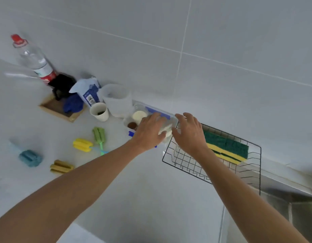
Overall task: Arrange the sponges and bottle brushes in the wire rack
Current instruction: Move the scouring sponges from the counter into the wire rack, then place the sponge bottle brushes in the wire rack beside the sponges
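A black wire rack (253, 172) lies on the counter at the right, with green-and-yellow sponges (227, 148) lying in its far part. Bottle brushes lie on the counter to the left: a green one (99, 135), a yellow one (82, 145), an olive one (61, 168) and a teal one (30, 157). My left hand (149, 132) rests fingers apart on a clear plastic container (169, 120) just left of the rack. My right hand (189, 133) hovers open over the rack's near-left corner, holding nothing.
Against the tiled wall stand a clear bottle with a red cap (35, 60), a wooden tray (58, 109) with dark and blue items, a white bag (87, 92), a translucent jug (116, 99) and a paper cup (99, 111). A steel sink (292, 207) lies at the lower right.
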